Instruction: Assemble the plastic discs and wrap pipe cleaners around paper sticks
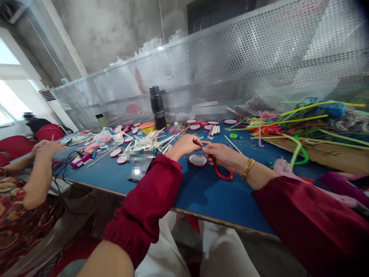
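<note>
My left hand (187, 147), in a dark red sleeve, is closed in a pinch above the blue table. Fingertip to fingertip with it, my right hand (223, 156) is closed too, a gold bracelet at its wrist. A small pinkish piece (205, 142) shows between the fingertips; its kind is unclear. From under my right fingers hangs the red handle loop of a pair of scissors (224, 175), their blades hidden. Just below the hands lies a round red-rimmed dish or lid (197, 160). A dark phone-like device (141, 171) rests left of my left forearm.
Thin sticks (150, 140) lie piled left of my hands, near a black bottle (157, 107). Coloured pipe cleaners (305, 115) heap up on cardboard (323, 156) at right. A perforated metal screen (219, 69) borders the back. At left, another person's hands (47, 148) are over the table.
</note>
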### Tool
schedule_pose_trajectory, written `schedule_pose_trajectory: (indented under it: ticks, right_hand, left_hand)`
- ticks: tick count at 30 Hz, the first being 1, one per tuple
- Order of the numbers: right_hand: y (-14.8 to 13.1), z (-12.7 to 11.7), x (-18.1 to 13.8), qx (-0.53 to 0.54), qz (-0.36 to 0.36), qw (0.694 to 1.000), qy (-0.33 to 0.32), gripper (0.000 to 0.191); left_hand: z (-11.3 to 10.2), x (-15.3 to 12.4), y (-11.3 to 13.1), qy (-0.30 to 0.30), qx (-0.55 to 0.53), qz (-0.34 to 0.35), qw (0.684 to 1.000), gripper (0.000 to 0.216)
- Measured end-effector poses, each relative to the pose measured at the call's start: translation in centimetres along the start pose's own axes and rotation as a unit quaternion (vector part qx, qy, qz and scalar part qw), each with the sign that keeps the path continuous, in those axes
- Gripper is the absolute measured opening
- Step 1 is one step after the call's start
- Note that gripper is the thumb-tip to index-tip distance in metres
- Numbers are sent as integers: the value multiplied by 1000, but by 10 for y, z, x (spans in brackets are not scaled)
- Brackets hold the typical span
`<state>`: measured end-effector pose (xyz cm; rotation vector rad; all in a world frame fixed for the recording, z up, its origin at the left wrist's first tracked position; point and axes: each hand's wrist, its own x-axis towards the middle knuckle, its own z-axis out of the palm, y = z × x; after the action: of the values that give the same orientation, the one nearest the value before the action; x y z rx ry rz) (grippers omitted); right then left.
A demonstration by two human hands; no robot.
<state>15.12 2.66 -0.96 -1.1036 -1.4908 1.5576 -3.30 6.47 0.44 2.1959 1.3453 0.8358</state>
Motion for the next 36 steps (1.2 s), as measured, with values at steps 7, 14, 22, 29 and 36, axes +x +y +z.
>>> schedule_pose_trajectory:
  ticks: [7,14,22,29,36]
  right_hand:
    - [4,-9,3,-53,-16,998,5,10]
    - [5,-8,3,-107,-80,991,-13,25]
    - [7,-29,13,-335,-182,919,95,29]
    - [3,-30,8,-465,-189,851,152,26]
    - [-2,-28,2,-482,-220,821,214,30]
  left_hand:
    - [3,1,1,24,-24,36,999,10]
    - [-12,0,0,-24,-21,35,999,13]
    - [-8,-11,12,-142,286,-104,942,20]
    - [2,-15,22,-51,300,-79,949,25]
    - [2,-4,11,74,46,20,996,22]
